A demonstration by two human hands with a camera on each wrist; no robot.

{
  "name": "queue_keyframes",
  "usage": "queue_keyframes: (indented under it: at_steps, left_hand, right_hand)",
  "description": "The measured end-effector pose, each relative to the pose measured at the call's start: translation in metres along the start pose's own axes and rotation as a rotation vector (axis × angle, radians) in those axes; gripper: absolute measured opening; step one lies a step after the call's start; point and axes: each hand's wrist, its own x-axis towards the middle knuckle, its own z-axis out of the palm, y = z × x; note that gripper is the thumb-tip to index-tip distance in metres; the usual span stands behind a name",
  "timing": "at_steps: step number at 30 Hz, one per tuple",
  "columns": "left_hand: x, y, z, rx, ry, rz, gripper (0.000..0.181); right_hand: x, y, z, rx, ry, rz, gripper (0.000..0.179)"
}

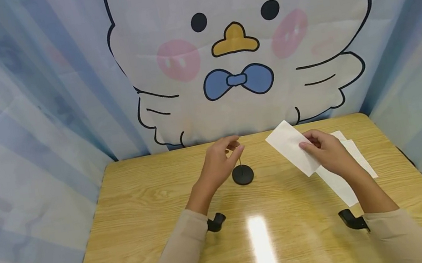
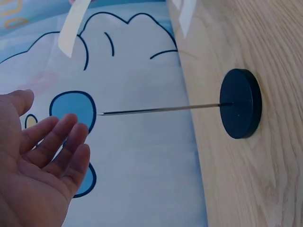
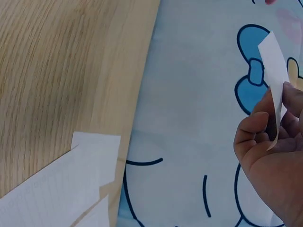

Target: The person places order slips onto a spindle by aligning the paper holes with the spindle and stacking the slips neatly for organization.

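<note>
A bill spike stands upright on the table: its round black base point(image 1: 243, 175) carries a thin metal rod point(image 2: 156, 110) with a pointed tip. Close to that tip is my left hand point(image 1: 221, 161), its fingers loosely bent and holding nothing; in the left wrist view the hand point(image 2: 47, 161) stays apart from the rod. My right hand point(image 1: 327, 152) pinches a white paper slip point(image 1: 290, 149) between thumb and fingers, raised above the table. Beneath that hand, more white paper slips point(image 1: 342, 186) lie overlapping on the wood.
The wooden table point(image 1: 142, 197) reaches back to a curtain point(image 1: 248, 107) printed with a cartoon bird. Black wrist mounts point(image 1: 216, 222) show at both sleeves. A bright light reflection point(image 1: 262, 247) falls on the front of the tabletop.
</note>
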Motion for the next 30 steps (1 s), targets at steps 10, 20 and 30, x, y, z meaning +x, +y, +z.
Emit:
queue_keyframes:
  at_steps: [10, 20, 30]
  left_hand:
    - [0.004, 0.007, 0.000, -0.154, 0.009, -0.072, 0.027]
    - [0.006, 0.013, 0.002, -0.289, 0.007, -0.165, 0.020]
    - [0.008, 0.007, 0.004, -0.302, 0.110, -0.185, 0.013]
  right_hand:
    - [0.007, -0.023, 0.020, 0.064, -0.027, -0.044, 0.028]
    - [0.014, -0.038, 0.033, 0.095, -0.051, -0.085, 0.025]
    - [0.023, -0.040, 0.043, 0.090, -0.076, -0.061, 0.026]
